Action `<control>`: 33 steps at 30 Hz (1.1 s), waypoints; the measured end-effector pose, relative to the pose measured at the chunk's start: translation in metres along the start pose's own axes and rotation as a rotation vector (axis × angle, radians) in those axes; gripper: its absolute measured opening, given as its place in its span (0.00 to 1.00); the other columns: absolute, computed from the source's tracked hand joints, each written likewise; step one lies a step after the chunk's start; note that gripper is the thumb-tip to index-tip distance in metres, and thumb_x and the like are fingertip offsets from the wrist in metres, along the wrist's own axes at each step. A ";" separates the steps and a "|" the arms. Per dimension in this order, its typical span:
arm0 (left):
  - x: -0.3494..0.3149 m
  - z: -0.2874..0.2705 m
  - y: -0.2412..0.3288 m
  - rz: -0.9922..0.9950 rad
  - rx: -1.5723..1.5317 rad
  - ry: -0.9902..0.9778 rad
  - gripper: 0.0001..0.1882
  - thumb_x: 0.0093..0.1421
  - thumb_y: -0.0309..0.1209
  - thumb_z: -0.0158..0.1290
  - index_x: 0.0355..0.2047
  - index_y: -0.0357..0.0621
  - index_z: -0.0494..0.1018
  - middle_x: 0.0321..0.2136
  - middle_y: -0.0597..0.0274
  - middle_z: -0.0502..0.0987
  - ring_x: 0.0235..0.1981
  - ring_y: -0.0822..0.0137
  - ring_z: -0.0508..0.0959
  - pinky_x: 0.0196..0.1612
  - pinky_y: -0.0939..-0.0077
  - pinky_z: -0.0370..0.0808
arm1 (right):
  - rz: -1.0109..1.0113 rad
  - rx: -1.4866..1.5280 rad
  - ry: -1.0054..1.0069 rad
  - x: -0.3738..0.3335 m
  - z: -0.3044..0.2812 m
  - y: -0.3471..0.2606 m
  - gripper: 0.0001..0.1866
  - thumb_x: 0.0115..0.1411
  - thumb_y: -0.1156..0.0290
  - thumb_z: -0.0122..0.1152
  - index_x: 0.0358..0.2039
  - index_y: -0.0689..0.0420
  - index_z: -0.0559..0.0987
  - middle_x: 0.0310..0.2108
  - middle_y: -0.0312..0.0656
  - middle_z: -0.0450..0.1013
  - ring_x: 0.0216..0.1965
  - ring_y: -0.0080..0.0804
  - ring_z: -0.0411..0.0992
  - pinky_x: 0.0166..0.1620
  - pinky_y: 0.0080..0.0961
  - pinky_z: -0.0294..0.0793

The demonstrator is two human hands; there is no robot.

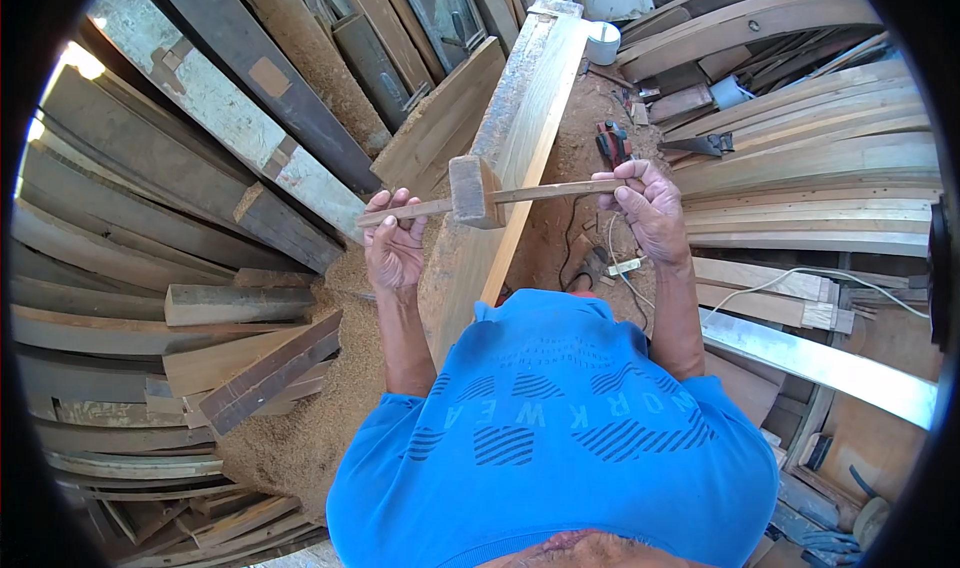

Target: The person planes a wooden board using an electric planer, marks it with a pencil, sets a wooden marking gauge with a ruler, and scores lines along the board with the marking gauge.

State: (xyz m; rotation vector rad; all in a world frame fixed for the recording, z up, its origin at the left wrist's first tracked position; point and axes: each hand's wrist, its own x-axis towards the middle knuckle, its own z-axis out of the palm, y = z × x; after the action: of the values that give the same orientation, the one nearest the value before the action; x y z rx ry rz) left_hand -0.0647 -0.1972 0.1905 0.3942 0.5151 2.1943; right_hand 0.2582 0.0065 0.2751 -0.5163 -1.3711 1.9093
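Both my hands hold a wooden marking gauge (476, 192), a brown block on a long thin stem that runs through it. My left hand (396, 242) pinches the stem's left end between thumb and fingers. At the other end, my right hand (650, 211) grips the stem, fingers curled round it. The gauge is held up level, in front of my chest and over a long pale board (535, 118). That board lies lengthwise on a narrow dusty beam and runs away from me. The block hides part of it.
Stacked timber (130, 203) lines the left side, above sawdust (300, 438). More planks (810, 168) lie at right. A white cup (602, 43) stands by the board's far end. A red and black power tool (613, 144) and a white cable (770, 285) are on the right.
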 end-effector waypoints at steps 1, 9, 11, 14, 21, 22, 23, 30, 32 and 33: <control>0.001 0.001 -0.001 -0.005 -0.001 -0.002 0.21 0.65 0.21 0.53 0.59 0.38 0.68 0.54 0.42 0.75 0.56 0.49 0.79 0.59 0.52 0.82 | -0.001 -0.001 0.005 0.000 -0.001 0.000 0.13 0.69 0.73 0.60 0.51 0.60 0.72 0.49 0.52 0.79 0.44 0.27 0.79 0.49 0.24 0.80; 0.003 -0.019 -0.016 -0.071 -0.093 0.061 0.08 0.71 0.29 0.52 0.47 0.40 0.74 0.48 0.50 0.79 0.54 0.52 0.79 0.59 0.52 0.82 | 0.007 0.042 0.053 0.001 -0.004 0.002 0.14 0.70 0.75 0.59 0.54 0.60 0.70 0.51 0.53 0.78 0.43 0.29 0.81 0.49 0.28 0.83; -0.001 -0.021 -0.022 -0.083 -0.105 0.073 0.08 0.71 0.30 0.52 0.46 0.40 0.74 0.47 0.50 0.79 0.54 0.52 0.80 0.59 0.53 0.82 | -0.006 0.065 0.058 0.001 -0.005 0.003 0.14 0.70 0.75 0.59 0.54 0.61 0.70 0.51 0.53 0.78 0.43 0.29 0.81 0.50 0.28 0.83; -0.004 -0.015 -0.028 -0.097 -0.157 0.041 0.10 0.71 0.29 0.53 0.50 0.41 0.73 0.51 0.49 0.78 0.56 0.52 0.78 0.61 0.51 0.79 | -0.028 0.093 0.076 0.000 -0.004 0.003 0.14 0.70 0.74 0.59 0.54 0.61 0.72 0.50 0.52 0.79 0.43 0.28 0.80 0.49 0.27 0.82; -0.025 0.016 -0.083 -0.190 0.006 -0.107 0.25 0.72 0.40 0.50 0.65 0.45 0.66 0.61 0.51 0.74 0.64 0.51 0.72 0.68 0.44 0.69 | 0.034 0.073 0.051 -0.006 0.011 0.017 0.13 0.72 0.71 0.57 0.54 0.61 0.73 0.51 0.51 0.79 0.43 0.25 0.80 0.50 0.25 0.81; -0.026 0.007 -0.090 -0.301 -0.171 -0.143 0.27 0.73 0.44 0.49 0.66 0.45 0.65 0.61 0.53 0.74 0.64 0.52 0.72 0.68 0.44 0.69 | 0.039 0.081 0.046 -0.005 0.013 0.018 0.13 0.72 0.70 0.57 0.53 0.61 0.73 0.51 0.50 0.79 0.44 0.25 0.80 0.50 0.25 0.81; -0.027 0.001 -0.094 -0.307 -0.171 -0.145 0.27 0.73 0.44 0.49 0.66 0.45 0.65 0.61 0.53 0.74 0.64 0.52 0.72 0.68 0.44 0.69 | 0.037 0.082 0.052 -0.005 0.012 0.020 0.13 0.72 0.70 0.57 0.53 0.61 0.73 0.51 0.50 0.79 0.44 0.25 0.80 0.50 0.25 0.81; -0.031 -0.010 -0.101 -0.390 -0.069 -0.056 0.27 0.74 0.49 0.42 0.65 0.47 0.66 0.57 0.60 0.76 0.57 0.56 0.77 0.61 0.45 0.74 | 0.147 -0.198 0.111 -0.009 0.003 0.037 0.12 0.70 0.71 0.58 0.51 0.63 0.75 0.43 0.45 0.80 0.39 0.21 0.78 0.44 0.22 0.81; -0.028 -0.025 -0.106 -0.390 -0.022 -0.072 0.25 0.75 0.46 0.42 0.64 0.47 0.67 0.55 0.61 0.77 0.55 0.58 0.78 0.60 0.50 0.76 | 0.227 -0.446 0.144 -0.012 0.003 0.044 0.11 0.68 0.68 0.62 0.44 0.63 0.80 0.31 0.38 0.77 0.33 0.18 0.75 0.36 0.21 0.78; -0.030 -0.035 -0.106 -0.359 0.129 0.026 0.24 0.75 0.44 0.40 0.64 0.47 0.67 0.54 0.62 0.76 0.54 0.60 0.78 0.58 0.52 0.77 | 0.228 -0.448 0.166 -0.013 0.003 0.051 0.11 0.68 0.68 0.62 0.44 0.63 0.80 0.31 0.38 0.77 0.33 0.18 0.75 0.36 0.21 0.78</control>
State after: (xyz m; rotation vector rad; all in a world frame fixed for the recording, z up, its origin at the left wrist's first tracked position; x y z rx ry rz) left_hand 0.0080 -0.1680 0.1055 0.3140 0.6874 1.8287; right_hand 0.2484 -0.0140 0.2279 -1.0643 -1.6902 1.6798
